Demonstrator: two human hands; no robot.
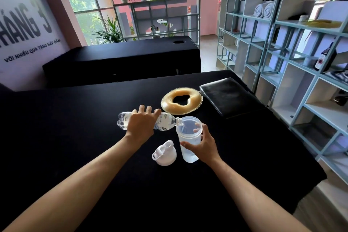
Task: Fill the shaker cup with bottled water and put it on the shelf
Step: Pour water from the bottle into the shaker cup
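Note:
My left hand [140, 123] grips a clear plastic water bottle [165, 122] from above and holds it lying almost flat, its open mouth over the rim of the shaker cup [188, 137]. Water runs into the translucent cup, which stands upright on the black table and holds some water at the bottom. My right hand [204, 144] wraps around the cup's right side. The cup's white lid [165, 153] lies on the table just left of the cup. The light blue shelf unit [293, 47] stands along the right wall.
A yellowish ring cushion [169, 103] and a black pad [230, 96] lie on the black table [94, 118] behind the cup. A second black table stands farther back. The shelf holds rolled towels [263, 10], a dark bottle [326, 56] and small items; several compartments look bare.

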